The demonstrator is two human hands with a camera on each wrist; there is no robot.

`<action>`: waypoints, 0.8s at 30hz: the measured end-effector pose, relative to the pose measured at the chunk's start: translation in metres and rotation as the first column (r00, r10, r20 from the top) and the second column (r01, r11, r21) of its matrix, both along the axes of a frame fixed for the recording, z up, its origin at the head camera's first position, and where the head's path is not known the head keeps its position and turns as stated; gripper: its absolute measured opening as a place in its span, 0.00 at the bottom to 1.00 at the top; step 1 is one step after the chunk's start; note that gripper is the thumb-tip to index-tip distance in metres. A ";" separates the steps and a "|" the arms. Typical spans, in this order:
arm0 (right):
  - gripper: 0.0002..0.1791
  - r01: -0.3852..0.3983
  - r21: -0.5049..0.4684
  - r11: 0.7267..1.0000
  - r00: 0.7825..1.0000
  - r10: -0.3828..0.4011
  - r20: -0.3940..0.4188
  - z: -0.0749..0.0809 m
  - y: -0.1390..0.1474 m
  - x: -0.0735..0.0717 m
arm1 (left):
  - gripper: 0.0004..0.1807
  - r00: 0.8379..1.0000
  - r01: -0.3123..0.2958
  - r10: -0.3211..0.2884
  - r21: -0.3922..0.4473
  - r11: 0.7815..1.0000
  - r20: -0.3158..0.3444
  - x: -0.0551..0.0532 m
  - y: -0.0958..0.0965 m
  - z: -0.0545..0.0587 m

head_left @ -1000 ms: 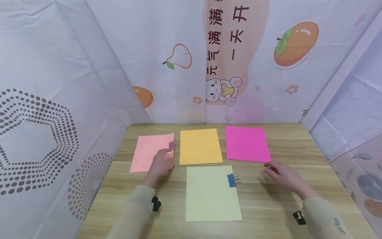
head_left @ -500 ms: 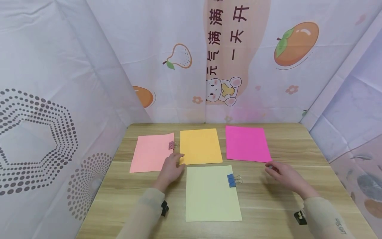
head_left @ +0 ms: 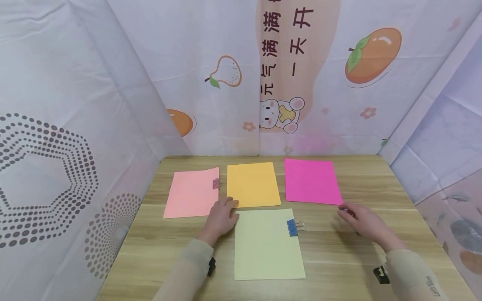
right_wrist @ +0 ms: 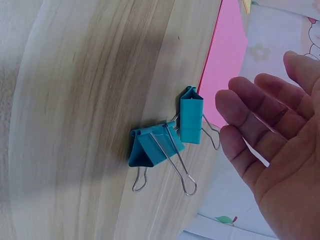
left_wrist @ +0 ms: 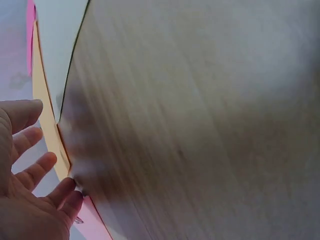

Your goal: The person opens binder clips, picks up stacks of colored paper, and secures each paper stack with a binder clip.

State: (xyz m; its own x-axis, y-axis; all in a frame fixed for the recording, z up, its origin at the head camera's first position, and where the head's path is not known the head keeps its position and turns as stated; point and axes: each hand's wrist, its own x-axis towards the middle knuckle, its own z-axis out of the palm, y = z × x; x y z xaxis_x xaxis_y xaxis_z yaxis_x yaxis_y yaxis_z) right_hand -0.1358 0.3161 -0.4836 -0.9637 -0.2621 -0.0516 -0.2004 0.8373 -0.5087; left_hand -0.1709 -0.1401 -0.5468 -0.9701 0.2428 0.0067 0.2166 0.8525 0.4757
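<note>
My left hand [head_left: 220, 219] reaches to the near left corner of the orange paper [head_left: 253, 186], its fingers loosely spread and holding nothing in the left wrist view. The light green paper [head_left: 265, 251] lies just right of that hand, a blue binder clip [head_left: 292, 228] gripping its right edge. Near the lower right corner of the magenta paper [head_left: 312, 182], my right hand [head_left: 363, 221] has relaxed, slightly bent fingers. Two teal binder clips, one tilted [right_wrist: 156, 145] and one farther off [right_wrist: 191, 117], lie on the table beside it in the right wrist view, mostly hidden from the head view.
A salmon pink paper [head_left: 192, 194] lies at the back left with a purple binder clip [head_left: 216, 184] on its right edge. The wooden table [head_left: 150, 255] ends at a printed cloth [head_left: 180, 46] hanging behind and along both sides.
My left hand has moved right and toward me, from the pink paper's clip to the corner between the orange and light green papers. My right hand has shifted slightly right.
</note>
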 end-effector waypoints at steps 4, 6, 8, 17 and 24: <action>0.13 -0.003 0.005 1.000 1.000 0.003 -0.020 -0.001 0.002 0.000 | 0.24 1.000 0.002 -0.003 -0.057 0.998 -0.015 0.001 0.000 -0.001; 0.12 -0.002 0.005 1.000 1.000 0.002 -0.026 0.000 0.002 0.000 | 0.25 1.000 -0.005 0.004 -0.073 0.997 -0.019 0.001 -0.001 0.000; 0.12 -0.004 0.003 1.000 1.000 0.004 -0.026 0.000 0.003 0.000 | 0.25 1.000 -0.018 0.016 -0.089 0.996 -0.024 0.003 -0.002 0.002; 0.14 0.010 0.018 1.000 1.000 -0.009 -0.016 -0.001 0.012 0.001 | 0.29 0.998 -0.063 0.065 -0.194 0.979 0.004 0.002 -0.005 0.003; 0.18 0.036 0.056 0.998 0.999 -0.037 0.027 -0.003 0.020 0.000 | 0.31 0.998 -0.051 0.060 -0.246 0.968 0.028 0.001 -0.003 0.004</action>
